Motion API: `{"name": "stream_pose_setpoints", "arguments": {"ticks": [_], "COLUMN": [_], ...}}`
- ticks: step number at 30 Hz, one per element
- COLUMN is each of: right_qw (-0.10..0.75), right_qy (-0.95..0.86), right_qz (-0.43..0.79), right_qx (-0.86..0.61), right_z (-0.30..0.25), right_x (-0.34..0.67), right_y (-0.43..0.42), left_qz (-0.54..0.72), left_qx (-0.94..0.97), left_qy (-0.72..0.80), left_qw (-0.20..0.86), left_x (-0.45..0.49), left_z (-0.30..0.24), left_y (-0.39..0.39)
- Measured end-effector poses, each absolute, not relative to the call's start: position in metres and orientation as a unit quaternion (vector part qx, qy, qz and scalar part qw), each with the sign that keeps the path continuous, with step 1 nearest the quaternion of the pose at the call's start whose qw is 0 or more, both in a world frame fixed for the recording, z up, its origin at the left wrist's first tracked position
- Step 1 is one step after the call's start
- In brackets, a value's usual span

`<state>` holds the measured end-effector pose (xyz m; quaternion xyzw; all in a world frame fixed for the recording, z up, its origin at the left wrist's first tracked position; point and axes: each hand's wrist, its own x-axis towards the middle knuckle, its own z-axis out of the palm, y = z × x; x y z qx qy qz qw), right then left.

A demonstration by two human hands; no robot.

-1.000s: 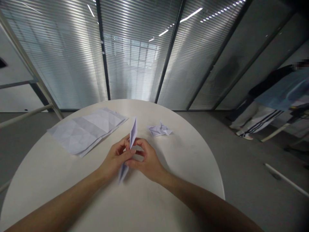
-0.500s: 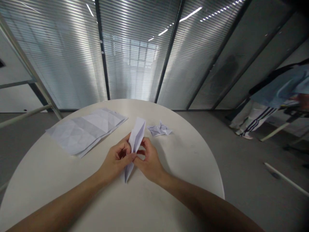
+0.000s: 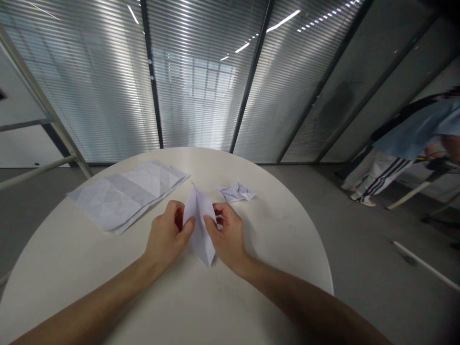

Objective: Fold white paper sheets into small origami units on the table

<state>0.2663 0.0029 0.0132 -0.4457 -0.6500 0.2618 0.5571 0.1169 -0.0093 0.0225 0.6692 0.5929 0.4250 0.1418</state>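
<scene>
Left hand (image 3: 168, 235) and right hand (image 3: 228, 235), both bare, grip a long, pointed diamond of folded white paper (image 3: 199, 227) between them over the middle of a round white desk (image 3: 283, 244). Each hand is nearly closed, thumb flat on the upper face and fingers curled about the outer edge, though the fingertips behind the sheet are hidden. The left hand has the left edge, the right hand the right, with the thumbs just apart on either side of a crease running from far tip to near tip. Whether the near tip touches the desk cannot be told.

The diamond looks feather-light and should need only a light pinch. It is likely stiffest along its folds and where layers overlap, softer across the single faces, and apt to buckle under a hard squeeze. Dry paper should not slip readily; the slim tips seem the easiest parts to bend or crumple, making the broad side edges, where both thumbs rest, the sounder hold.

Beyond the right hand, to the far right, sits a small, many-pointed piece of folded white paper (image 3: 236, 193). To the far left lies a stack of flat white paper sheets (image 3: 132, 194), the top one marked by a grid of creases.
</scene>
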Motion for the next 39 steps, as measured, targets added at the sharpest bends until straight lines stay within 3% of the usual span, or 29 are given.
{"name": "stream_pose_setpoints", "arguments": {"ticks": [10, 18, 21, 25, 29, 34, 39], "right_qw": [0.541, 0.565, 0.574, 0.551, 0.469, 0.239, 0.147], "right_qy": [-0.624, -0.612, -0.632, -0.681, -0.739, -0.895, -0.941], "right_qz": [0.198, 0.197, 0.204, 0.281, 0.338, 0.191, 0.067], "right_qx": [-0.528, -0.518, -0.479, -0.392, -0.347, -0.325, -0.296], "right_z": [0.021, 0.019, 0.017, 0.016, 0.013, 0.008, 0.005], "right_x": [0.261, 0.269, 0.276, 0.286, 0.302, 0.322, 0.321], "right_y": [0.002, 0.015, 0.022, 0.032, 0.041, 0.046, 0.042], "left_qz": [0.464, 0.504, 0.537, 0.558, 0.483, 0.306, 0.173], "left_qx": [0.711, 0.714, 0.664, 0.608, 0.651, 0.812, 0.891], "left_qy": [0.508, 0.484, 0.511, 0.505, 0.516, 0.494, 0.417], "left_qw": [0.147, 0.046, 0.098, 0.253, 0.278, 0.052, -0.052], "left_x": [0.125, 0.121, 0.114, 0.102, 0.085, 0.069, 0.070], "left_z": [0.015, 0.015, 0.022, 0.019, 0.004, -0.004, 0.001], "left_y": [-0.021, -0.022, -0.017, -0.004, 0.011, 0.020, 0.020]}}
